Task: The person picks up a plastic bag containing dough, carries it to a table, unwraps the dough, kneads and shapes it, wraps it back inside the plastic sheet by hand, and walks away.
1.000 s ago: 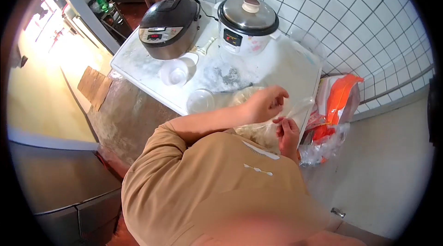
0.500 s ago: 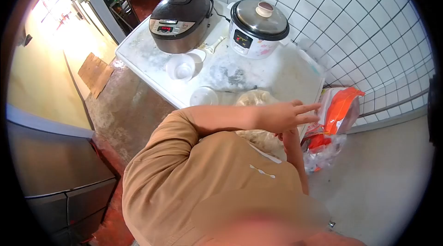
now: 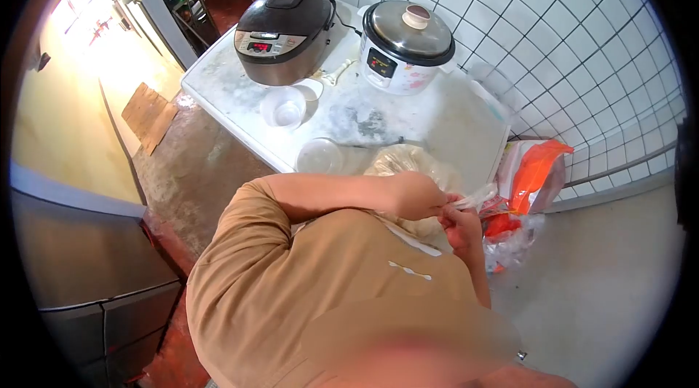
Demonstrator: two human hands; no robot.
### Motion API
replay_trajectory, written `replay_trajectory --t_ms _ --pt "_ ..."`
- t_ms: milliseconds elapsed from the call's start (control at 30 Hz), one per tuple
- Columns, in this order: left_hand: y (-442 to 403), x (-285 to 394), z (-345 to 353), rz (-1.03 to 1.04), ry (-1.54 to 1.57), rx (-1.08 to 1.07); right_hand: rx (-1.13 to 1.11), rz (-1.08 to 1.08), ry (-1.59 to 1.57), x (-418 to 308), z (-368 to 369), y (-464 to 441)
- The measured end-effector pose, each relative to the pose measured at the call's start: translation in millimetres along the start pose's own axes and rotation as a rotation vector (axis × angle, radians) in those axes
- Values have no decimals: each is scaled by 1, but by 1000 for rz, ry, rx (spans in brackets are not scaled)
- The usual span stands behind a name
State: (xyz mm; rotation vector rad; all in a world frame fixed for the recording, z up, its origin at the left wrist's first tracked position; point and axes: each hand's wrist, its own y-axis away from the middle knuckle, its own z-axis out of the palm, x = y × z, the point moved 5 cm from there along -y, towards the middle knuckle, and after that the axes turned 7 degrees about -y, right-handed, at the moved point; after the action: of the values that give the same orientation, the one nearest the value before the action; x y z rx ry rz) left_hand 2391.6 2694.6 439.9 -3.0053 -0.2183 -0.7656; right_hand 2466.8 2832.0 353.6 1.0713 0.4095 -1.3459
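A clear plastic bag (image 3: 399, 160) with pale tan contents sits at the near edge of the table, partly hidden behind my left forearm. My left hand (image 3: 421, 196) reaches across my body and is closed at the bag's gathered neck, its fingertips pinching the plastic. Right beside it, my right hand (image 3: 464, 230) is also closed on the twisted neck, and a loose end of plastic sticks out past both hands to the right. Just left of the bag stands a clear round plastic container (image 3: 319, 157).
On the white table (image 3: 240, 107) are a dark rice cooker (image 3: 280, 38), a white floral cooker (image 3: 404, 53) with a lid, a white tub (image 3: 284, 108) and a rice paddle (image 3: 336, 73). Orange-and-clear plastic bags (image 3: 535, 177) lie right of the table. A tiled wall (image 3: 568, 31) stands behind.
My left hand, earlier stretched out with fingers apart, has drawn back left and closed at the bag's neck. The twisted plastic now shows between my hands. My right hand has come more into view.
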Motion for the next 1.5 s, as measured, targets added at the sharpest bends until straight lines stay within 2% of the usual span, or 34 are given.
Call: replay_trajectory --t_ms 67,133,233,333,467,567,667,733,833,933,967,1100,1167,1200,1233,1267,1333,1367,1433,1500 --pt "-5 -16 16 46 97 30 -26 -41 15 -1 3 2" --pt "-15 -38 31 92 122 10 24 -126 262 -4 7 4" --pt "-19 -50 25 67 424 247 -8 -238 535 -14 25 9" --pt "-26 -46 38 -35 562 147 -45 -353 686 -15 25 7" --pt "-39 -60 62 -95 435 245 106 -469 1018 -19 18 6" --pt "-40 -59 58 -149 369 267 87 -948 1222 -16 20 7" --pt "-37 -58 55 -175 347 260 112 -1067 1392 -14 23 1" --pt "-33 -63 51 -152 368 257 121 -1096 1388 -14 24 0" --pt "-30 -72 51 -283 767 90 32 -1184 1400 -16 27 0" --pt "-35 -77 54 -185 767 -101 -28 -1248 1438 -22 37 7" --pt "-35 -77 56 -238 894 -167 -37 -1265 1457 -24 39 10" --pt "-43 -75 53 -187 881 -208 -57 -1089 1249 -22 27 7" --pt "-47 -72 44 -122 523 -165 -115 -1036 1162 -25 25 6" --pt "-48 -68 38 -85 344 -139 -178 -901 1046 -25 23 8" --pt "-48 -64 37 42 214 -98 -236 -768 926 -27 22 11" --pt "-46 -60 37 89 159 -49 -294 -636 805 -25 18 12" --pt "-38 -49 34 180 47 54 -241 -340 577 -11 1 10" --pt "-36 -47 35 215 -83 15 -215 -193 461 -1 -9 10" --pt "-30 -47 38 279 -337 -65 -172 -108 471 22 -37 5" --pt "-23 -45 41 366 -407 -76 -130 -42 506 31 -56 7"
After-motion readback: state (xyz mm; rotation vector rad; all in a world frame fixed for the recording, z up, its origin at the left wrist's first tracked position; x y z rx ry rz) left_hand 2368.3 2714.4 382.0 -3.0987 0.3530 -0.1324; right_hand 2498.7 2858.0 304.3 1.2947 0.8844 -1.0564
